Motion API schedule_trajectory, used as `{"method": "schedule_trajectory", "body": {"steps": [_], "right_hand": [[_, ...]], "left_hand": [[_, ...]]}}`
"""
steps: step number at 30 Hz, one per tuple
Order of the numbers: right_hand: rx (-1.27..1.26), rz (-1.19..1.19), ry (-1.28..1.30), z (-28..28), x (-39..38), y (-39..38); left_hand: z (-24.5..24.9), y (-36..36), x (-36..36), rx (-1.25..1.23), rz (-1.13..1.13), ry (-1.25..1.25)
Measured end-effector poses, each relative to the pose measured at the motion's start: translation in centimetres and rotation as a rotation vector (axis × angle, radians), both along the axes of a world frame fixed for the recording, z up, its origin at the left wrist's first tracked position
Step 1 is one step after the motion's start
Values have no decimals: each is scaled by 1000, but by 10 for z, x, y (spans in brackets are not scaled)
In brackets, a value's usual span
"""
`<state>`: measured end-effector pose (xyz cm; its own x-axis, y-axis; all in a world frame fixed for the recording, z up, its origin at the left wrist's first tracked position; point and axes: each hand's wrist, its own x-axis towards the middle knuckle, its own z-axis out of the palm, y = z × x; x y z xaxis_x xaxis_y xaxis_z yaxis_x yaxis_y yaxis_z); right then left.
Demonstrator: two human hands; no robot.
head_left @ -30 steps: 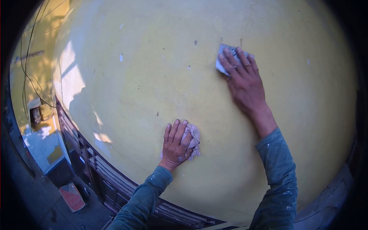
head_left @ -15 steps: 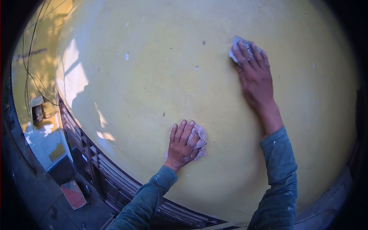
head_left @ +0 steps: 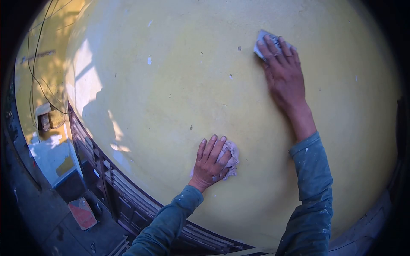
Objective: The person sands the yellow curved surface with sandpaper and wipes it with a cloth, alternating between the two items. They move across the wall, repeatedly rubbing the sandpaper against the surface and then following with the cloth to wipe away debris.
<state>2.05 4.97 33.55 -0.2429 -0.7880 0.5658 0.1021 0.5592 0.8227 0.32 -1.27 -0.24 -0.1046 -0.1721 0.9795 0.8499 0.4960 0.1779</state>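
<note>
A yellow wall (head_left: pixel 171 106) fills most of the view; its upper edge is cut off and its outer parts curve into the dark rim. Below and to its left is a dark floor (head_left: pixel 47 217), hard to make out. A slatted frame (head_left: pixel 132 187) runs along the wall's lower left edge, partly hidden by the left sleeve (head_left: pixel 168 224). The right sleeve (head_left: pixel 316 175), flecked with white, is cut off at the bottom.

The right hand (head_left: pixel 285 77) is toward the wall's upper right corner, fingers extended over a pale sheet (head_left: pixel 262 41), holding it against the wall. The fingers hide much of the sheet, and its underside cannot be seen.

The left hand (head_left: pixel 208 168) is lower, nearer the wall's bottom edge, gripping a bunched pink cloth (head_left: pixel 232 158) against the wall. Its fingers point upward; palm and thumb cover part of the cloth, so the full grip is unclear.

A red and grey board (head_left: pixel 82 213) lies on the floor. Above it, a small box-like fitting (head_left: pixel 44 117) is too indistinct to identify, beside thin wires (head_left: pixel 33 70). Small chips and specks mark the yellow wall.
</note>
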Motion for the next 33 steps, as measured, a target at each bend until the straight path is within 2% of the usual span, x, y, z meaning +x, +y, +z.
{"method": "schedule_trajectory", "body": {"steps": [2, 3, 5, 8, 10, 11, 13, 15, 17, 19, 20, 23, 25, 26, 29, 31, 33], "right_hand": [[276, -17, -469, -85, -3, -9], [381, 20, -717, -106, 2, -13], [396, -53, -703, -89, 4, -11], [161, -58, -164, 4, 2, -8], [-37, 57, 144, 72, -6, 19], [-177, 124, 214, 91, -12, 34], [-168, 67, 327, 75, -21, 29], [25, 4, 17, -4, -14, -11], [292, 2, -426, -78, -14, -25], [384, 11, -688, -94, -10, -27], [368, 5, -689, -80, -11, -26], [199, -31, -139, 20, -7, -13], [-20, 77, 145, 99, -10, 24], [-184, 150, 232, 121, -16, 44], [-85, 43, 235, 68, -18, 20], [144, -37, -161, -25, -9, -18], [377, 16, -617, -98, -16, -17]], "left_hand": [[2, 1, -3, 14, 15, 4], [1, 0, -3, 5, 15, 8], [1, 1, -2, -6, 14, 12], [2, -1, -1, 27, -15, -5], [1, -1, -3, 13, -6, -5], [1, 0, -2, 7, 5, 7], [1, 2, -3, 12, 2, 6], [0, 2, -3, 14, 6, 15], [0, 2, -4, 3, 23, 15], [0, -1, -3, -1, 6, 13], [0, 0, -2, 1, -17, 5], [1, 1, -3, 3, 8, 18], [1, -1, -3, 1, 6, 15], [1, 0, -2, 2, -2, 15], [1, 1, -2, 6, -11, 13], [2, 2, -4, 11, -15, 24], [-2, 3, -4, 26, 2, 1]]}}
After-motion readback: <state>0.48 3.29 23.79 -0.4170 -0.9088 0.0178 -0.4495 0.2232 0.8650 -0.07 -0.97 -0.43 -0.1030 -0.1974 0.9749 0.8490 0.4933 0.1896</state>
